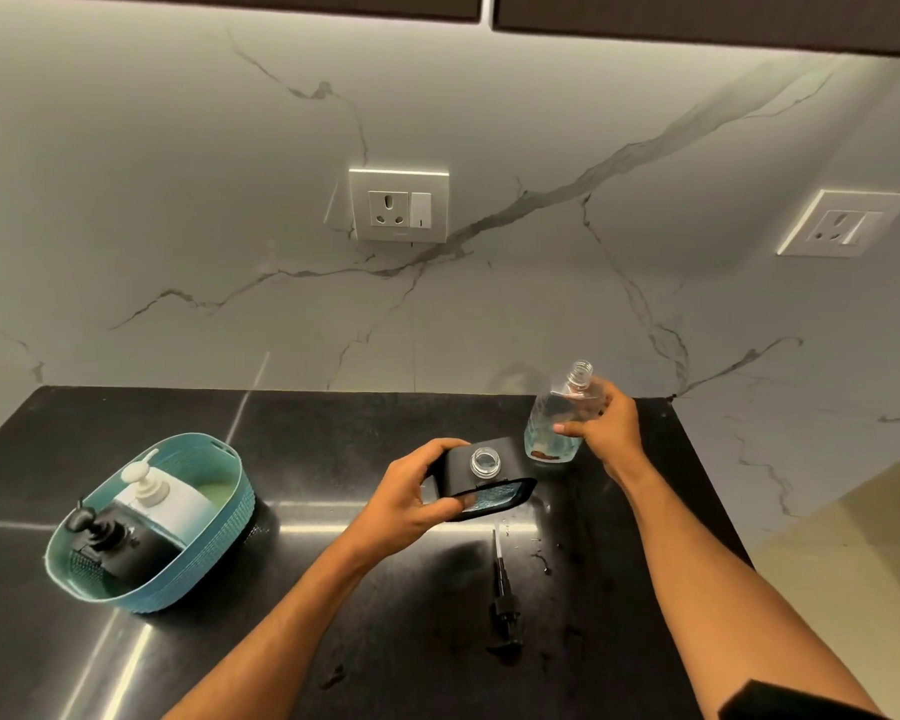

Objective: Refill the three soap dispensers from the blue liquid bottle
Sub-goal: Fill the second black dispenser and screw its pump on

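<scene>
My left hand (pixel 411 498) grips a black soap dispenser (pixel 481 478) at the middle of the black counter; its clear neck is uncapped and points up. Its black pump (pixel 504 595) lies loose on the counter in front of it. My right hand (pixel 601 423) holds a clear bottle (pixel 557 418), cap off, upright just right of the dispenser, with a little blue liquid at the bottom. At the left, a teal basket (pixel 214 553) holds a black dispenser (pixel 113 545) and a white dispenser (pixel 159 498), both with pumps on.
The black counter (pixel 333 615) ends at a marble wall behind, with two sockets (pixel 398 205) (pixel 842 223). Small drops lie on the counter near the loose pump. The counter's right edge drops off to a pale floor (pixel 827 563).
</scene>
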The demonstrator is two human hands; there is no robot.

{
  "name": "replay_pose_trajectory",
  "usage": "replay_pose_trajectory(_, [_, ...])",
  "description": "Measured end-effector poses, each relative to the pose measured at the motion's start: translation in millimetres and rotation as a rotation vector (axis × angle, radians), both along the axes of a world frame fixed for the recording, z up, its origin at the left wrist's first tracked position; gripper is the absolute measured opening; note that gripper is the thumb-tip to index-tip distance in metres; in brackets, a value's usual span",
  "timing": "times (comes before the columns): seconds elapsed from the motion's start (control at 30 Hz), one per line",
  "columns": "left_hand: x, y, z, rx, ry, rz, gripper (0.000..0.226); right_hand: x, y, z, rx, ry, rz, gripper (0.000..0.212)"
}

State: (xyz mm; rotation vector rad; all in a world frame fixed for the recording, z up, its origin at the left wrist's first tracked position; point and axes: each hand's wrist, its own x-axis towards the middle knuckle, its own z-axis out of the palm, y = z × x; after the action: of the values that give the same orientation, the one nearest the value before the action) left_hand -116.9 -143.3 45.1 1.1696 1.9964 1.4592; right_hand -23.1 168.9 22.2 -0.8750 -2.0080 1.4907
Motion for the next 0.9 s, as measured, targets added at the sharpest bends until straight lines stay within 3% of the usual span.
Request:
replay_pose_trajectory(0.43, [-12.2, 4.3, -2.1, 0.0, -0.066, -0.08, 0.05, -6.5, 9.3, -16.5, -0.074, -0.046, 0.081, 0.093])
replay_pose_trajectory(0.63, [-10.1, 0.0, 3.6, 0.014, -0.072, -0.087, 0.052, 11.7, -1.2, -15.8, -0.016, -0.046, -0.008, 0.119])
replay_pose_trajectory(0.7, [-9.7, -3.9, 3.6, 0.02, -0.083, -0.087, 0.052, 24.8, -16.9, -16.9, 0.125, 0.017, -0.133, 0.1])
replay_pose_trajectory(0.83, [-9.3, -12.6, 0.3, 0.028, -0.095, -0.076, 0.051, 53.9, -64.4, -21.3, 0.249, 0.185, -0.296, 0.036])
replay_pose_trajectory(0.9, [-7.6, -16.7, -0.4, 0.03, -0.092, -0.061, 0.051, 66.1, -87.0, -29.5, 0.245, 0.147, -0.233, 0.029])
